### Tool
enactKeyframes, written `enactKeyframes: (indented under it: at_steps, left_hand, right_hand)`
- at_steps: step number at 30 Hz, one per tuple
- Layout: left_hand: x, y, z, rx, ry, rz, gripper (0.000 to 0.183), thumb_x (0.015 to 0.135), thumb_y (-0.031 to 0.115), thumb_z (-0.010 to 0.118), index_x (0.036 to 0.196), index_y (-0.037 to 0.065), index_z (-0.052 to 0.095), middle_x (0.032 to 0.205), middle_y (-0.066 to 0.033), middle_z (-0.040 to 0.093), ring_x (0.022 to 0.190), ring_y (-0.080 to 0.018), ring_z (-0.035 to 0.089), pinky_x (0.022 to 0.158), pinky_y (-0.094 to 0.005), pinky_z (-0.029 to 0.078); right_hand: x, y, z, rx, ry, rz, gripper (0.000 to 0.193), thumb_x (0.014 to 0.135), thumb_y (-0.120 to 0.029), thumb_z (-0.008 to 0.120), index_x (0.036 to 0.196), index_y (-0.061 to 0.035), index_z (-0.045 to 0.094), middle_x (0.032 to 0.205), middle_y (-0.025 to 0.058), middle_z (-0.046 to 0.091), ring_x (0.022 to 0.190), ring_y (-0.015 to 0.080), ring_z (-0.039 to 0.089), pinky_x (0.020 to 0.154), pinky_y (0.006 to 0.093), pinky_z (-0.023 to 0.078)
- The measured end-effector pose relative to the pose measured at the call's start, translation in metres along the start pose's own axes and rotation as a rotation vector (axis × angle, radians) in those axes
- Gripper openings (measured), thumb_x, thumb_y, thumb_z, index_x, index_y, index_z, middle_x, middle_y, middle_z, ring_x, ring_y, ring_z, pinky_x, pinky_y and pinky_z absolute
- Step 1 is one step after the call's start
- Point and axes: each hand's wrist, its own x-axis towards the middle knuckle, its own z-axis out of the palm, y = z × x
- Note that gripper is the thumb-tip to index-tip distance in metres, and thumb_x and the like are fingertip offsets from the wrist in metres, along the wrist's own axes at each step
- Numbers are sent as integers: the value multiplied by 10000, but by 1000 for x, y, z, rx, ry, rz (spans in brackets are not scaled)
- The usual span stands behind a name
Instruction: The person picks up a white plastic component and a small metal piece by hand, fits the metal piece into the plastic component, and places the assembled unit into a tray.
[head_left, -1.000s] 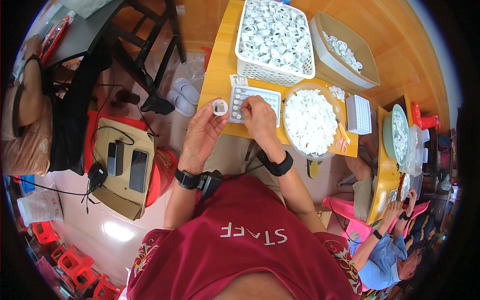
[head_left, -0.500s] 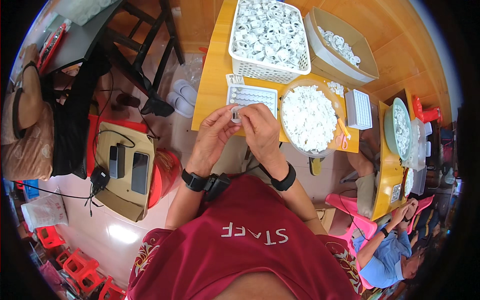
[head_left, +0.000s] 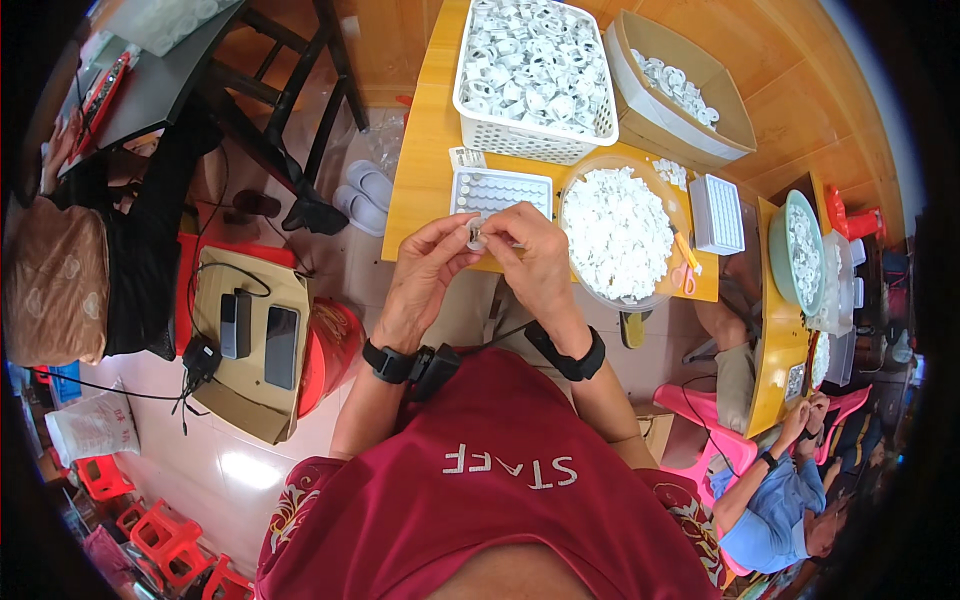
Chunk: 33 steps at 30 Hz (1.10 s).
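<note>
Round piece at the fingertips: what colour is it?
The round piece is white around a darker middle, seen in the head view.

Basket [head_left: 530,148] standing behind basin [head_left: 660,185], leftward; carton [head_left: 655,118] standing behind, rightward; tray [head_left: 510,188] lying left of basin; scissors [head_left: 683,278] lying right.

The head-worn fisheye looks steeply down from near above the left hand [head_left: 428,265], right hand [head_left: 535,258] and yellow table [head_left: 422,170].
</note>
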Motion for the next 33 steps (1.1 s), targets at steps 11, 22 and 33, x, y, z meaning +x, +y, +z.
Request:
enactKeyframes:
  at_steps: [11,22,33]
  left_hand:
    - [-2,4,13,80,-57,31,217,870,92,541,1063,7,589,949,-79,627,791,-139,600,710,-245,489]
    - [-4,1,13,59,-17,25,280,870,121,545,1116,-12,541,1065,-89,576,906,-148,568,789,-263,471]
    - [-8,8,0,27,-55,21,349,884,162,534,1189,3,475,1091,-80,561,946,-119,546,800,-223,467]
  right_hand:
    - [5,2,-15,298,-80,238,93,727,32,620,796,-2,567,764,34,543,651,113,537,557,236,444]
    - [13,-70,-43,222,-51,73,124,760,-21,614,875,2,575,883,54,569,809,131,549,724,243,444]
    - [-4,-160,-38,1453,-838,-298,288,888,-224,522,875,60,565,798,171,579,738,266,559,646,335,425]
